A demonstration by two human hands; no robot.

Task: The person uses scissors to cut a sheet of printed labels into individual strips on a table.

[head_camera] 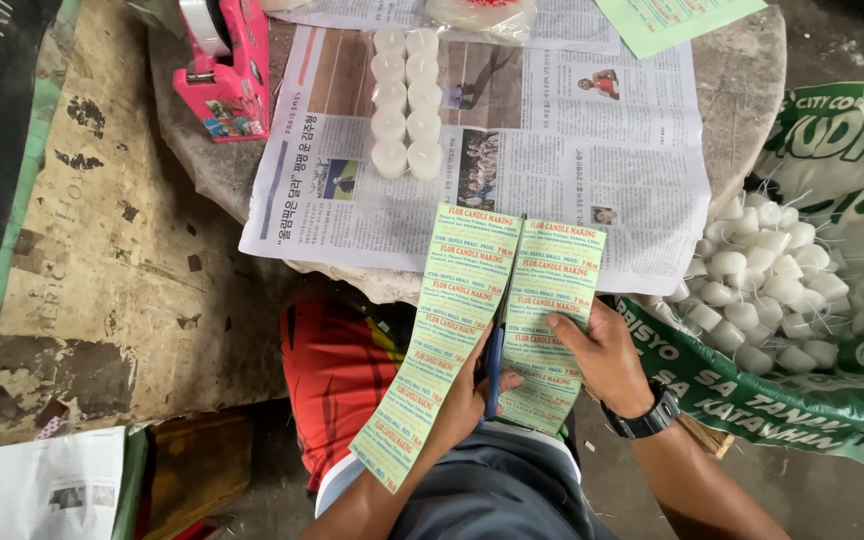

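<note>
- My left hand [472,385] grips blue-handled scissors [493,355], fingers closed through the handles; the blades run up the middle of a pale green label sheet [472,300], partly hidden behind the paper.
- My right hand [607,350] pinches the right half of that sheet between thumb and fingers, the thumb flat on the printed face. The sheet hangs in the air over my lap, just in front of the counter [742,90] edge, already parted into two strips along most of its length.
- On the counter a newspaper [572,150] carries a clear packet of white candles [407,100]; a pink tape dispenser [224,75] stands at its left. An open sack of loose white candles [762,280] sits by my right arm.
- Risk, as I judge it: the long left strip dangles with no support, so its weight could twist the paper and pull the cut off the gap between label columns, slicing into print.
- If my right pinch slackens, the paper may buckle at the blades and tear rather than cut.
</note>
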